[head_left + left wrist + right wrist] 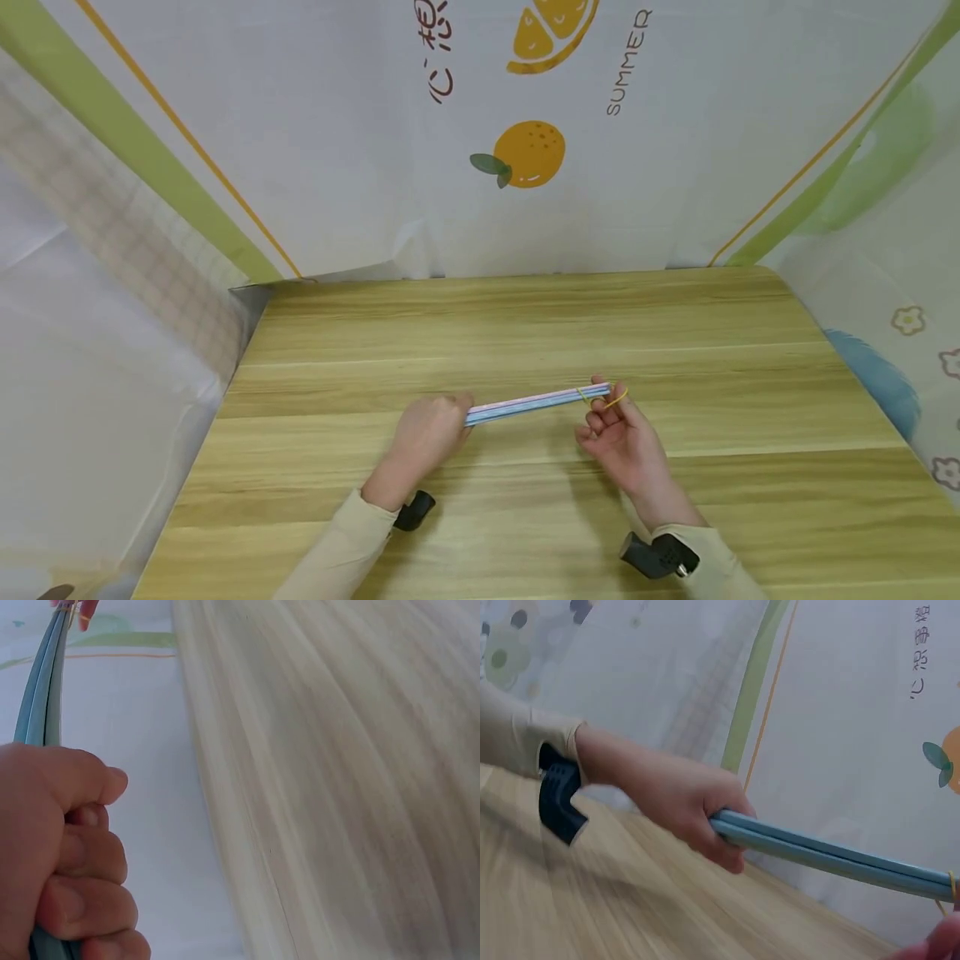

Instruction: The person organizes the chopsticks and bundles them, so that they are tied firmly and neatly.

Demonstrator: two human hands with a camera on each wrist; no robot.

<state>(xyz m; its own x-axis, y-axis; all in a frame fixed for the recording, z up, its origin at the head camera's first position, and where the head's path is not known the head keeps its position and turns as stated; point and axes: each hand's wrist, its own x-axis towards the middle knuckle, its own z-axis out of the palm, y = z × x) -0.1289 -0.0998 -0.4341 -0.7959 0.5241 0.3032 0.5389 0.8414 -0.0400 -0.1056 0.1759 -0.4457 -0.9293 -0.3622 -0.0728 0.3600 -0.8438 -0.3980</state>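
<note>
My left hand (431, 429) grips one end of a bundle of long, thin pink and blue sticks (525, 405). The bundle slants up to the right above the table, and in the left wrist view its lower end shows below the curled fingers (90, 904). A yellow rubber band (617, 399) loops round the other end. With its fingers bent, my right hand (624, 450) holds the stretched band at that end. In the right wrist view the sticks (840, 859) look blue, and only a bit of the right hand shows, at the lower right corner.
A wood-grain table (510, 333) lies under both hands. Behind it hangs a white cloth (337, 167) printed with oranges and lettering; more pale cloth stands along both sides. Each wrist wears a black camera (660, 556).
</note>
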